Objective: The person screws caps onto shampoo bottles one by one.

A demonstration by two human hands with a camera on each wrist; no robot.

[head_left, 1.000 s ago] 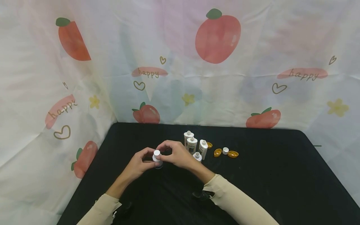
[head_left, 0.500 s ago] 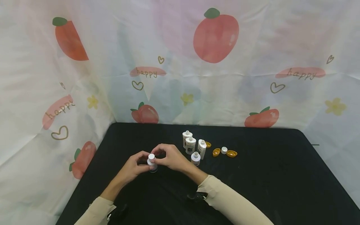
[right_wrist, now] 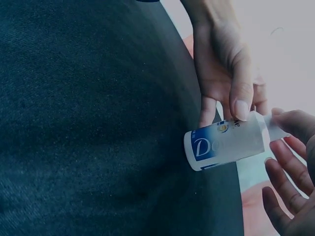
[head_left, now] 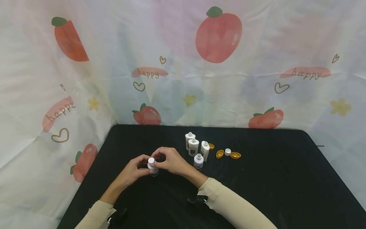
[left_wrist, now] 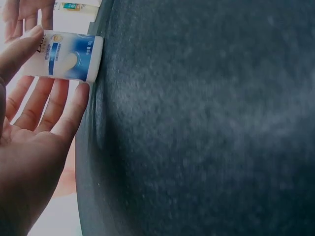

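A small white bottle with a blue label (head_left: 153, 170) is held upright at the left of the black table, near its surface. My left hand (head_left: 132, 171) grips the bottle's body between thumb and fingers; the label shows in the left wrist view. With thumb and forefinger, my right hand (head_left: 170, 162) pinches the white cap (head_left: 151, 160) on top of the bottle. The right wrist view shows the right thumb (right_wrist: 298, 123) over the cap, partly hiding it, and the left thumb (right_wrist: 241, 98) against the body.
Several uncapped white bottles, among them a front one (head_left: 198, 161), stand right of my hands. Farther right lie a loose white cap (head_left: 227, 152) and three amber oval pieces, one of them (head_left: 235, 155) outermost. A printed curtain (head_left: 177, 38) borders the black table (head_left: 271, 178).
Both hands and the bottle have shifted slightly left and nearer to me. The right hand keeps its pinch on the cap. The standing bottles keep their places; the view has shifted slightly.
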